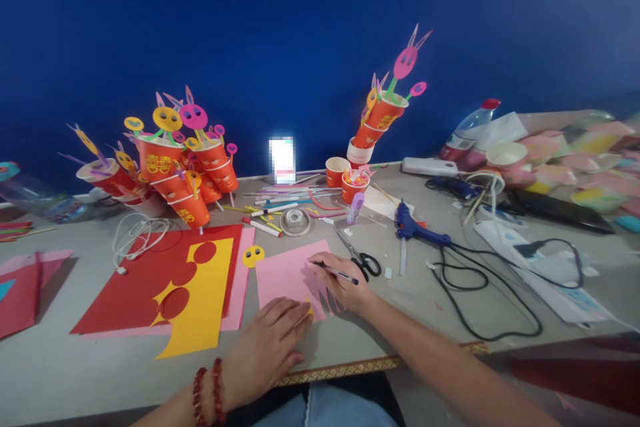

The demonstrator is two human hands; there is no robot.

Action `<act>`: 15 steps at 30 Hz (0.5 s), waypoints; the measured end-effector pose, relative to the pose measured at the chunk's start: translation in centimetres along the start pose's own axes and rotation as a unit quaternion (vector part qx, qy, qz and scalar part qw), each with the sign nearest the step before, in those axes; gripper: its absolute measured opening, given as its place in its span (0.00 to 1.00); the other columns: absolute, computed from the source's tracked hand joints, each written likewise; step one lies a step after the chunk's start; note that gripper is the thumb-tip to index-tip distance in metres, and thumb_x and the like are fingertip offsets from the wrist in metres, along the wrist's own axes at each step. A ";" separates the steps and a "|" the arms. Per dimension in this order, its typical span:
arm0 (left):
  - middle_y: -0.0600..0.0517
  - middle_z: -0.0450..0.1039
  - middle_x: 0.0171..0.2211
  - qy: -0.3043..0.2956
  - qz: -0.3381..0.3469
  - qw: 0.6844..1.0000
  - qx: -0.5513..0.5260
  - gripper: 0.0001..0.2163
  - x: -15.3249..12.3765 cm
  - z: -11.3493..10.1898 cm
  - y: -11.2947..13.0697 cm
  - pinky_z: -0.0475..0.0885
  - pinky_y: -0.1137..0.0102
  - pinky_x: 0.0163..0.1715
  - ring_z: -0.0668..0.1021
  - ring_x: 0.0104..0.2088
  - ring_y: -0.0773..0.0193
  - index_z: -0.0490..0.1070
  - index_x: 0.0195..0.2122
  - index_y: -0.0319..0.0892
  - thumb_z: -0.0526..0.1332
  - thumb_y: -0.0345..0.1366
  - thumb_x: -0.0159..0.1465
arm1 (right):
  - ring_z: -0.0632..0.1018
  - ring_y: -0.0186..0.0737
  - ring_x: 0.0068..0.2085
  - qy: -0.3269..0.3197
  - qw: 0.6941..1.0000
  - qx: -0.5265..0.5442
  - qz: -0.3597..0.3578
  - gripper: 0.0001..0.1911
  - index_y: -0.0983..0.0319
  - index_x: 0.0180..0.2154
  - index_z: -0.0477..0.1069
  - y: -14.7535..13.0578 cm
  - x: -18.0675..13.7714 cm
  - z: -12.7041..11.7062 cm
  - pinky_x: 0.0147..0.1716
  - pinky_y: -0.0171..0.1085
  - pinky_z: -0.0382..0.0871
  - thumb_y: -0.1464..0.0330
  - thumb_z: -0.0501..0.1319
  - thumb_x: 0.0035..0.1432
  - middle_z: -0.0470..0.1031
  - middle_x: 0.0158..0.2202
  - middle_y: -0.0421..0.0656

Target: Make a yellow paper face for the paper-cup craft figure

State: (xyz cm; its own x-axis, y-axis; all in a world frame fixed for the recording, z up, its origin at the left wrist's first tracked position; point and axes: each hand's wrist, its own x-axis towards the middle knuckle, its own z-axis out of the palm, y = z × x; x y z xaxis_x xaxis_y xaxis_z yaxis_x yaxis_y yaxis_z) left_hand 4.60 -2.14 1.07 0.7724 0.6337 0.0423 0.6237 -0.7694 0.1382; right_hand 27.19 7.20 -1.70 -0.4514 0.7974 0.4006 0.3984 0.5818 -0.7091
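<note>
A pink sheet of paper point(285, 273) lies on the grey table point(410, 293) in front of me. My left hand point(267, 347), with a red bead bracelet at the wrist, rests flat on the sheet's near corner, fingers stretched, over a small yellow piece point(309, 309). My right hand point(340, 280) pinches a pen point(340, 273) with its tip on the pink sheet. Black-handled scissors point(361, 258) lie just right of that hand.
Red and yellow sheets point(175, 287) with round cut-outs lie at left, a yellow face disc point(253, 255) beside them. Orange paper cups with paper flowers point(175, 167) stand behind, more point(383, 113) farther right. A blue glue gun point(417, 230) with black cord, tape roll point(295, 220), markers and clutter at right.
</note>
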 end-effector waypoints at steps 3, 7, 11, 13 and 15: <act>0.50 0.65 0.64 0.000 0.008 1.000 0.009 0.22 0.0 0.0 0.1 0.61 0.58 0.62 0.67 0.60 0.53 0.64 0.62 0.40 0.57 0.45 0.71 | 0.81 0.41 0.36 0.002 1.000 -0.001 0.008 0.11 0.59 0.46 0.73 0.0 -0.1 0.0 0.36 0.37 0.72 0.66 0.53 0.70 0.81 0.40 0.44; 0.50 0.66 0.63 0.004 0.003 1.000 0.014 0.21 0.0 0.2 0.1 0.61 0.57 0.62 0.68 0.60 0.53 0.64 0.61 0.41 0.58 0.44 0.70 | 0.82 0.40 0.35 -0.004 1.000 0.005 0.021 0.13 0.57 0.47 0.73 -0.3 0.0 -0.1 0.35 0.36 0.72 0.64 0.52 0.71 0.82 0.38 0.42; 0.51 0.66 0.63 0.004 0.007 1.000 0.008 0.21 -0.1 0.4 0.0 0.62 0.57 0.62 0.68 0.60 0.54 0.64 0.62 0.42 0.59 0.43 0.70 | 0.82 0.41 0.36 -0.013 1.000 0.008 0.025 0.13 0.56 0.48 0.74 -0.3 -0.1 -0.1 0.36 0.36 0.72 0.64 0.52 0.71 0.82 0.38 0.42; 0.50 0.66 0.63 0.003 0.006 1.000 0.008 0.22 -0.1 0.5 0.0 0.62 0.56 0.62 0.68 0.60 0.53 0.63 0.62 0.42 0.60 0.42 0.69 | 0.82 0.42 0.38 -0.014 1.000 0.009 0.020 0.14 0.56 0.50 0.73 -0.2 -0.1 0.0 0.38 0.37 0.72 0.64 0.52 0.71 0.82 0.40 0.43; 0.50 0.66 0.63 0.002 0.007 1.000 0.009 0.22 0.0 0.5 0.0 0.62 0.56 0.62 0.68 0.60 0.53 0.63 0.63 0.41 0.60 0.41 0.69 | 0.82 0.42 0.40 -0.017 1.000 0.009 0.016 0.14 0.55 0.51 0.73 -0.1 -0.2 0.0 0.39 0.37 0.72 0.64 0.52 0.71 0.82 0.43 0.43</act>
State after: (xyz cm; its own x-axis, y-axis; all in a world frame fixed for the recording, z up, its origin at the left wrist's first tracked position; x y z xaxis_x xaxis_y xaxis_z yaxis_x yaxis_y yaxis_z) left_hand 4.61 -2.19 0.57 0.7802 0.6238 0.0475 0.6156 -0.7790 0.1193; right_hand 27.25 6.99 -1.72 -0.4657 0.8095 0.3575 0.3992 0.5527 -0.7315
